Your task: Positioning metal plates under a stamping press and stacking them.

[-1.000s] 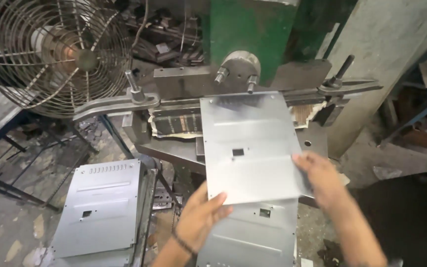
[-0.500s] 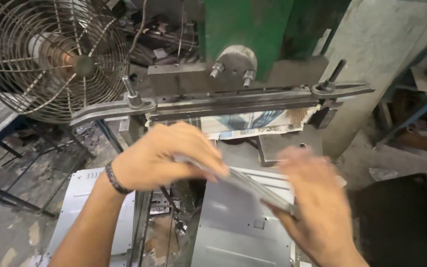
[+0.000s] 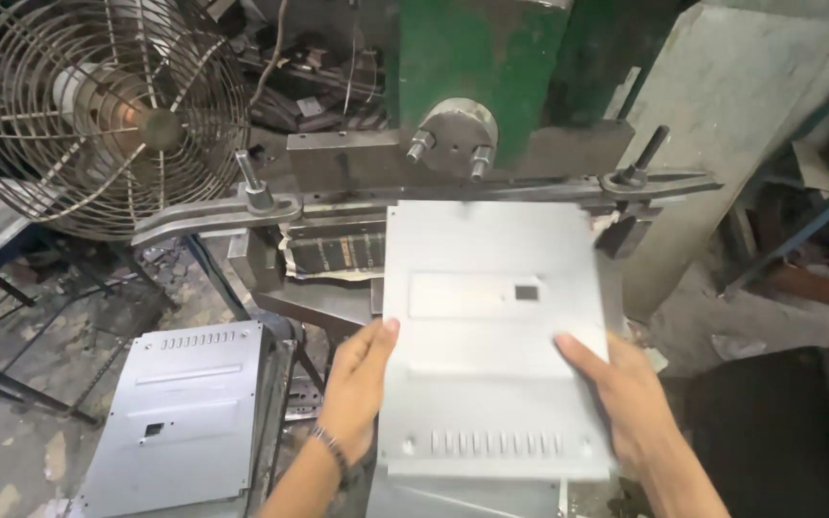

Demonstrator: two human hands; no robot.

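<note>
Sheet-metal panel [image 3: 496,336], tilted on edge half a second ago, now flat, slotted end nearest, far edge at green press [image 3: 477,58]; left hand [image 3: 357,388] and right hand [image 3: 626,403] fingers gripping its sides.

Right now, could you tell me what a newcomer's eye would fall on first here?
A grey sheet-metal panel fills the centre, held by the left hand and right hand under a green press. A wire-caged fan stands upper left, with a stack of similar panels lower left.
</note>
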